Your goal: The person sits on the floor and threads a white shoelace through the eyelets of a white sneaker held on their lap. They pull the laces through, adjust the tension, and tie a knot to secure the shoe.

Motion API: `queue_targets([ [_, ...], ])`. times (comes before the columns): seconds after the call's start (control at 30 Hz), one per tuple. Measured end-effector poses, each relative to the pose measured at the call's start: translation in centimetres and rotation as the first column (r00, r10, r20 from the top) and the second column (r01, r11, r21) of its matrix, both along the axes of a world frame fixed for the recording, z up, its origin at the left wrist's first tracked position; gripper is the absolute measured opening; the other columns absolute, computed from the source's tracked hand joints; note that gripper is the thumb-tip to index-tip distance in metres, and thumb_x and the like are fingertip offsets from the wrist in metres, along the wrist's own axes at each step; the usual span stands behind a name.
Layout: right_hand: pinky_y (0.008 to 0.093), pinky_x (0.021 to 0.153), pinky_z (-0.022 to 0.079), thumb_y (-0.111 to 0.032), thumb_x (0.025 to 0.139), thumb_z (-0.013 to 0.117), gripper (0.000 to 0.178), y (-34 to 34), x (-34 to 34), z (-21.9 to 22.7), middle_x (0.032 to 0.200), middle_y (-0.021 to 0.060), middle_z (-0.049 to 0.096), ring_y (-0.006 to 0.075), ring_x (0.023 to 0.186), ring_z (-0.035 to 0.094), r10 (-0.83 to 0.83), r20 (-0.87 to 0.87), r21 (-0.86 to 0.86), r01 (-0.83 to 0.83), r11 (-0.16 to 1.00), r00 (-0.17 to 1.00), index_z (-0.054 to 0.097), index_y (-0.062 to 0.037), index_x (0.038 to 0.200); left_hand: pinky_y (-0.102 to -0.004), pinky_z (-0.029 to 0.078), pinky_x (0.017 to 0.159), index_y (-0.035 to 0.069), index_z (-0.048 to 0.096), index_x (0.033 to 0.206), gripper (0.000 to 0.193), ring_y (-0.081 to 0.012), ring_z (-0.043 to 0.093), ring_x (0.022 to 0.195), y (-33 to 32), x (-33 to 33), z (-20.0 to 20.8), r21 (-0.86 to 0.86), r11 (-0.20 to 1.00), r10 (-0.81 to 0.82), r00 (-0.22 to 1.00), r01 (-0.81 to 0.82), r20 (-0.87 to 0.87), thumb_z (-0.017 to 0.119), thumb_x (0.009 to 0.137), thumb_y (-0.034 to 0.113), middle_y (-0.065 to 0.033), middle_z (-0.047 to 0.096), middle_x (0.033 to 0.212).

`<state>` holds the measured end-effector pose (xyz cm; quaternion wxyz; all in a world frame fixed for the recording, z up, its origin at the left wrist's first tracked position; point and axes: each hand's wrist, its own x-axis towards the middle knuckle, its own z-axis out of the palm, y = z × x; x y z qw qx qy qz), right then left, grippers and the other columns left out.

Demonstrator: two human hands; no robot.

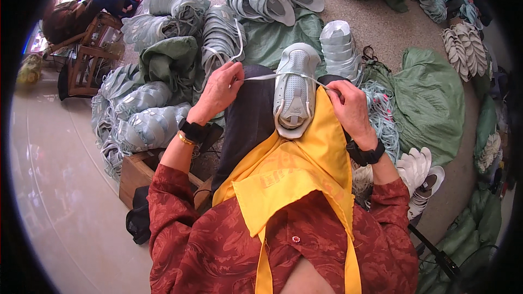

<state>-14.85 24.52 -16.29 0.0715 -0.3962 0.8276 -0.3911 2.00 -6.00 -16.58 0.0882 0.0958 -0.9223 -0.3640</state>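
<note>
A pale grey-green shoe upper [295,100] lies across my lap, its toe pointing away from me and its heel opening toward me. A flat light shoelace [260,78] runs across its perforated middle and out to both sides. My left hand [220,90] pinches the lace to the left of the shoe upper. On the other side, my right hand [350,108] closes its fingers on the lace's right end. Both hands are raised beside the shoe upper, apart from it. A yellow apron [289,169] covers my lap beneath its heel.
Nested stacks of shoe uppers [147,125] lie at left, with another stack [272,0] at the far middle. Green sacks [430,103] sit at right beside bundled laces [381,111]. A wooden stool [92,54] stands far left. A wooden box [139,177] is near my left arm.
</note>
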Motion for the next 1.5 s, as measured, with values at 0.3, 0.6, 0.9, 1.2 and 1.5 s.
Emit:
queue_targets([
  [0.3,0.0427,0.072,0.053,-0.003,0.09,0.068,0.007,0.1,0.3,1.0,0.092,0.0167,0.07,0.037,0.084,0.068,0.002,-0.005,0.028,-0.002,1.0,1.0,0.068,0.0007,0.097,-0.0343,0.047,0.06,-0.001,0.055,0.087,0.019,-0.0217,0.059,0.063,1.1,1.5,1.7,0.109,0.993,-0.055,0.998,0.054,0.007,0.073,0.081,-0.001,-0.0105,0.058,0.073],
  [0.6,0.0415,0.069,0.053,-0.003,0.09,0.068,0.008,0.5,0.6,1.7,0.09,0.017,0.07,0.0364,0.081,0.069,-0.048,0.07,0.027,0.046,0.999,0.996,0.068,0.0015,0.097,-0.0446,0.048,0.065,0.001,0.052,0.094,0.018,-0.0383,0.061,0.076,1.8,1.5,1.2,-0.061,0.987,-0.148,0.989,0.147,-0.009,0.068,0.087,0.003,-0.0153,0.06,0.082],
  [0.9,0.0421,0.073,0.053,-0.004,0.09,0.068,0.01,3.8,0.1,0.9,0.091,0.0176,0.071,0.0371,0.083,0.069,-0.063,-0.033,0.03,0.064,0.997,0.997,0.072,0.0017,0.098,-0.0489,0.053,0.072,0.003,0.057,0.096,0.01,-0.0402,0.064,0.085,-1.2,3.9,2.1,-0.422,0.907,0.029,0.998,-0.003,0.056,0.059,0.088,-0.002,-0.0173,0.061,0.085],
  [1.2,0.0341,0.057,0.051,-0.003,0.093,0.065,0.015,15.4,-3.7,-2.0,0.083,0.013,0.071,0.0201,0.059,0.066,-0.313,0.012,0.163,0.307,0.938,0.95,0.075,0.0007,0.104,-0.0543,0.049,0.067,0.003,0.061,0.097,0.008,-0.0462,0.065,0.08,-19.5,17.0,3.0,-0.654,0.555,0.561,0.812,-0.514,-0.161,0.059,0.097,0.01,-0.0234,0.065,0.081],
  [1.5,0.0275,0.056,0.057,0.001,0.097,0.06,0.022,28.7,-6.9,-5.2,0.079,0.0059,0.069,0.0117,0.062,0.067,-0.571,0.1,0.124,0.559,0.82,0.815,0.076,0.0005,0.111,-0.0504,0.055,0.077,0.009,0.068,0.095,0.015,-0.0406,0.072,0.087,-35.1,35.8,7.9,-0.673,-0.044,0.827,0.351,-0.738,-0.439,0.058,0.091,0.019,-0.0182,0.075,0.089],
])
